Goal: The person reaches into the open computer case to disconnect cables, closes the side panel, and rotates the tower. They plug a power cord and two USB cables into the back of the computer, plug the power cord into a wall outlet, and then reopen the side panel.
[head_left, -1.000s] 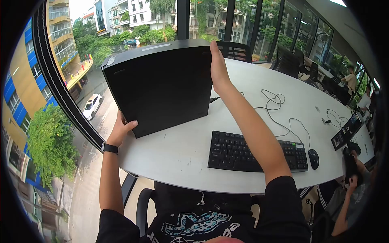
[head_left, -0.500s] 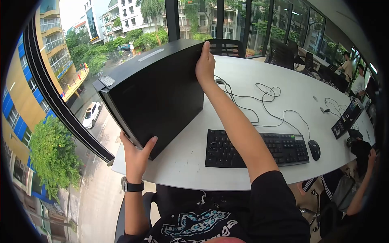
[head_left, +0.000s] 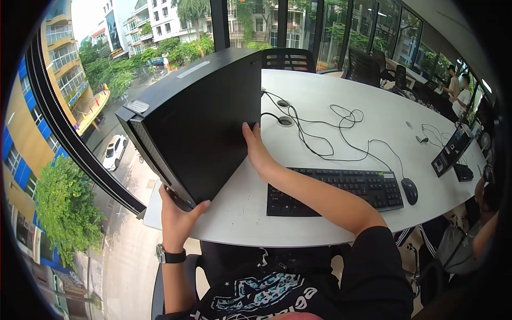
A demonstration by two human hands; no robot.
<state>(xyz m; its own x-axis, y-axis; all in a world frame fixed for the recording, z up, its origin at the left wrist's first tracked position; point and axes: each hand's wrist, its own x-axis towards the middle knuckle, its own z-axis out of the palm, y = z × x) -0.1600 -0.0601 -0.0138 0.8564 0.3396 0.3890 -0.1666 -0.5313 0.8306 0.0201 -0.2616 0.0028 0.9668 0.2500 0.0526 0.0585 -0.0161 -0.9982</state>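
In the head view, the PC (head_left: 205, 122) is in the left-centre of the frame, upright at the left end of the white surface (head_left: 234, 224), with its front turned to the lower left. The two hands are apart from each other, and both are on the PC. The left hand (head_left: 178, 216) is clamped on its lower front corner: the thumb presses on the broad side, and the other fingers are partly hidden behind the front. The right hand (head_left: 258, 152) touches the same side near the lower back edge; I cannot tell if its fingers close around this edge. A watch (head_left: 173, 257) is on the left wrist.

The right forearm passes over part of the keyboard (head_left: 373, 189), which lies right of the centre, and the mouse (head_left: 409, 191) is just beside it. Thin cables lie in loops above the keyboard, near a round hole (head_left: 286, 122). A chair (head_left: 288, 60) stands at the top centre, behind the surface. Through the glass, a white car (head_left: 114, 152) is at the left
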